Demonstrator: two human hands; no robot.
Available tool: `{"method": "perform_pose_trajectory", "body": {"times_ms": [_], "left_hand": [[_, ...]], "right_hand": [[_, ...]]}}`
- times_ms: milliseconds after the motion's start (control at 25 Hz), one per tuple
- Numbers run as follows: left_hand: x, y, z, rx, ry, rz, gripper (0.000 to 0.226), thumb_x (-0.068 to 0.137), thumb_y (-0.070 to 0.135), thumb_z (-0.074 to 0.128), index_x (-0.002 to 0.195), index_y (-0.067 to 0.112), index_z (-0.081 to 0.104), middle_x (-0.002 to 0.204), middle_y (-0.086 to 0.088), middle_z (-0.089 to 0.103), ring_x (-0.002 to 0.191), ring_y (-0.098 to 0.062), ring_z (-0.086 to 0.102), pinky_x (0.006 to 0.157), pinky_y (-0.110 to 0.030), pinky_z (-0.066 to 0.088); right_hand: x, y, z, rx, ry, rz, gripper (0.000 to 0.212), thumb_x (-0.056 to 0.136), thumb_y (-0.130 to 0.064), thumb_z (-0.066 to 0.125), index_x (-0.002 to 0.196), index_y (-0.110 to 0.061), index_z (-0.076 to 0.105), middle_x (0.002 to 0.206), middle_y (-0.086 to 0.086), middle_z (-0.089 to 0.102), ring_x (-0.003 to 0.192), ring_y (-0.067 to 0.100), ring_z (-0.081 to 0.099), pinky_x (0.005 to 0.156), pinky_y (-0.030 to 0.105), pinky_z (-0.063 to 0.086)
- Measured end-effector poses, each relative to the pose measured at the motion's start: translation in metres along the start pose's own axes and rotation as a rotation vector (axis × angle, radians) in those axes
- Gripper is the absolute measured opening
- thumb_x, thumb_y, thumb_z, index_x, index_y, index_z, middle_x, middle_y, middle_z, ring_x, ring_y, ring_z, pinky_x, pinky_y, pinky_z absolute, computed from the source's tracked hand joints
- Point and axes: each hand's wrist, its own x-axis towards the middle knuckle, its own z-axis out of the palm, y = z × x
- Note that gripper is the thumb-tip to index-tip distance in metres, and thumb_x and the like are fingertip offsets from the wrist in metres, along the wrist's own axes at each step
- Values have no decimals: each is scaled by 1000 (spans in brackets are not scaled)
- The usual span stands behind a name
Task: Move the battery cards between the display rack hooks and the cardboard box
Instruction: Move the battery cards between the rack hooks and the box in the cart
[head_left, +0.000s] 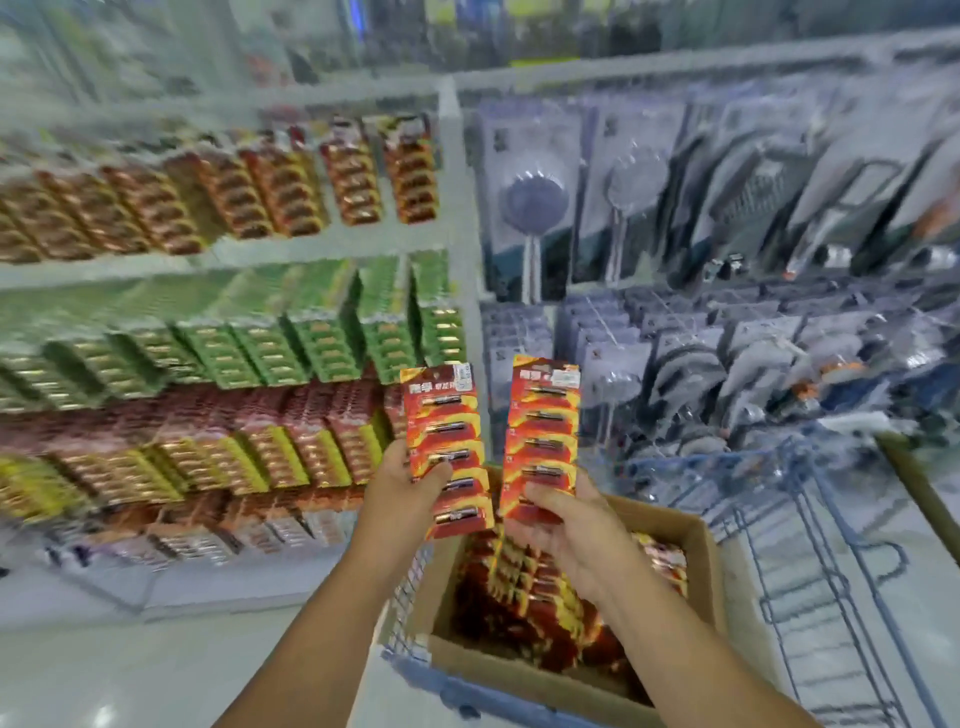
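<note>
left hand (402, 486) clamps lower part of long red-and-yellow battery card (448, 451), thumb across front, fingers behind. right hand (563, 530) grips bottom of second red-and-yellow battery card (540, 436), thumb pressed on front, fingers curled behind. both cards upright, side by side, just apart, raised above open brown cardboard box (693, 535). box holds heap of similar red cards (545, 597), sits in blue wire basket (810, 525). white display rack (457, 208) behind, blurred rows of hanging orange, green, red-yellow cards (322, 327) on left.
</note>
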Motion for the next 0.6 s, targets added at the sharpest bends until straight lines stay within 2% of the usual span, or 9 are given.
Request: {"method": "perform_pose_trajectory", "body": {"times_ms": [120, 160, 280, 320, 480, 600], "left_hand": [[3, 35, -59, -2, 62, 62, 21, 101, 8, 64, 113, 25, 63, 101, 0, 79, 85, -17, 78, 69, -38, 63], [8, 43, -79, 6, 71, 87, 21, 101, 8, 64, 115, 23, 62, 104, -1, 79, 88, -17, 78, 74, -41, 63], [28, 71, -142, -30, 83, 158, 21, 101, 9, 64, 116, 25, 63, 104, 0, 80, 92, -19, 78, 83, -48, 63], [38, 79, -163, -39, 69, 172, 21, 102, 10, 64, 116, 26, 63, 102, 2, 80, 92, -20, 78, 84, -50, 63], [84, 113, -228, -29, -2, 209, 27, 101, 15, 66, 123, 31, 61, 104, 6, 80, 96, -20, 77, 91, -54, 60], [113, 138, -244, -40, -70, 239, 35, 102, 16, 66, 133, 31, 58, 107, 8, 79, 96, -18, 78, 90, -52, 61]], "right_hand": [[8, -11, 60, -155, -75, -107, 39, 93, 0, 70, 127, -17, 59, 106, 7, 79, 88, 24, 77, 69, 38, 62], [13, -13, 80, -187, -93, -139, 41, 92, 0, 71, 128, -17, 58, 106, 7, 79, 89, 24, 77, 70, 39, 62], [31, -18, 146, -240, -137, -217, 49, 90, -2, 75, 133, -21, 57, 114, 8, 77, 103, 28, 75, 87, 48, 61], [37, -20, 166, -240, -142, -238, 50, 90, -2, 75, 133, -21, 57, 115, 8, 77, 105, 28, 75, 86, 46, 61], [55, -30, 239, -162, -83, -340, 41, 91, -7, 73, 128, -18, 58, 116, 14, 75, 97, 27, 76, 69, 35, 62], [68, -43, 266, -113, 1, -415, 34, 95, -20, 70, 127, -24, 60, 116, 10, 77, 98, 26, 77, 69, 36, 62]]}}
